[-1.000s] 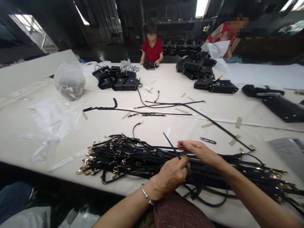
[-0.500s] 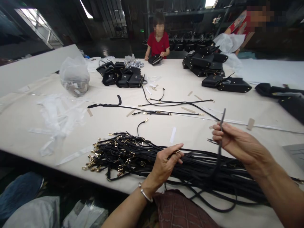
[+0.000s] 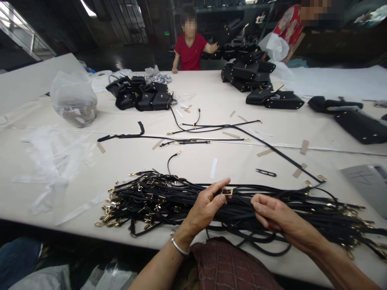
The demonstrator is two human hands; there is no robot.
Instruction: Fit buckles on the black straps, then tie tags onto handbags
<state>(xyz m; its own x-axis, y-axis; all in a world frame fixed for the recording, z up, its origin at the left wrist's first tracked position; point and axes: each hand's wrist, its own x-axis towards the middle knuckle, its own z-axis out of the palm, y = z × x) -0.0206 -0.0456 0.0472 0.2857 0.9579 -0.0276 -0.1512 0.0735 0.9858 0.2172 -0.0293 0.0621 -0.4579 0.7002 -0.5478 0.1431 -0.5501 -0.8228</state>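
Note:
My left hand (image 3: 207,205) is closed, pinching a gold buckle (image 3: 227,192) between thumb and fingers. My right hand (image 3: 273,211) is closed on a black strap (image 3: 244,200) just right of the buckle; the strap's end inside my fingers is hidden. Whether the strap runs through the buckle I cannot tell. Beneath both hands lies a long heap of black straps (image 3: 142,197) with gold clasps and buckles at its ends. Small dark thread snips (image 3: 266,172) rest on the table beyond my right hand.
Loose straps (image 3: 223,128) cross the middle of the table (image 3: 121,161). Black bags (image 3: 151,98) stand at the back left, and more black bags (image 3: 250,74) at the right. A filled plastic bag (image 3: 75,98) sits far left. Two people work across the table.
My right hand has come down and left to the buckle with the strap. The snips, earlier at my right hand, now lie on the table. The view has turned slightly right.

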